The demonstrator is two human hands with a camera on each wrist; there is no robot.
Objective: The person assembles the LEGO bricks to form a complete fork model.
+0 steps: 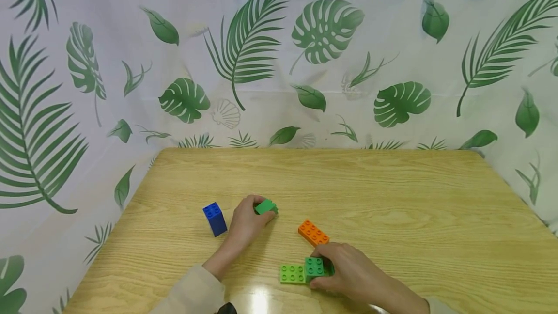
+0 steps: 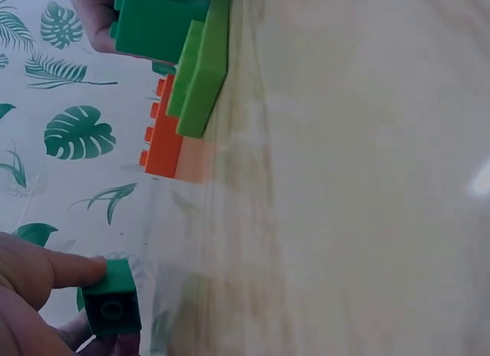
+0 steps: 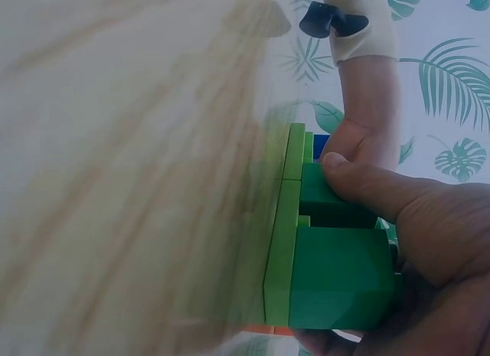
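Pinching, left fingers (image 1: 268, 217) hold a green block (image 1: 265, 206) between them, right fingers (image 1: 322, 283) a stud-topped block (image 1: 314, 268)

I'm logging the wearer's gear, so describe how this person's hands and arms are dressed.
The left hand and right hand are bare, without gloves. The left sleeve is plain cream, with a small black item near its cuff, too unclear to identify. Only an edge of the pale right sleeve shows.

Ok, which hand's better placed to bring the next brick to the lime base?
Probably the left hand: it holds a separate green brick, while the right hand grips a green block on the lime base.
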